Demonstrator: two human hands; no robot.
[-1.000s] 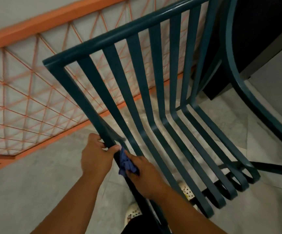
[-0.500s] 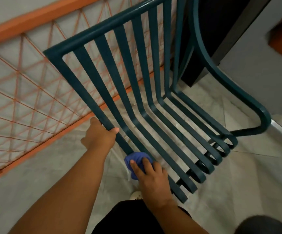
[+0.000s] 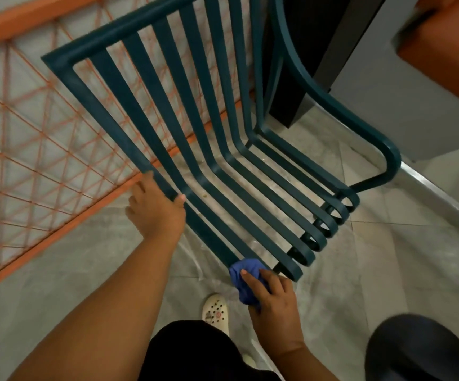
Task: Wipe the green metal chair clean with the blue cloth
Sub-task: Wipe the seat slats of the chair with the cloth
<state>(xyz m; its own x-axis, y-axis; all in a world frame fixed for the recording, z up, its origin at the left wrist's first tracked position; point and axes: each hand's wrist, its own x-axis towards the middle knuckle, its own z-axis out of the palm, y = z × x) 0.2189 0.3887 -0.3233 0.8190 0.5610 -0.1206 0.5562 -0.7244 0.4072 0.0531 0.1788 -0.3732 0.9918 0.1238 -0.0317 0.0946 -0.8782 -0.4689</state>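
**Chair Wipe-Down: Current Hand and Cloth Positions**

The green metal chair (image 3: 224, 171) stands on the grey tiled floor (image 3: 388, 270), with its slatted back toward the orange lattice railing (image 3: 38, 138) and its seat slats curling downward at the front edge. A dark panel (image 3: 313, 50) rises just behind the chair's curved armrest.

The left hand (image 3: 155, 213) is positioned at the chair's outermost left frame bar, near the bend where the back meets the seat. Its fingers (image 3: 180, 198) are clenched around that bar, thumb on top.

The blue cloth (image 3: 246, 281) is bunched at the front end of the chair's left seat slat, touching the metal. The right hand (image 3: 273, 301) presses on the cloth from the near side; its fingers are closed over the cloth, grasping it.

A white perforated shoe (image 3: 215, 313) rests on the floor, just in front of the chair and left of the cloth.
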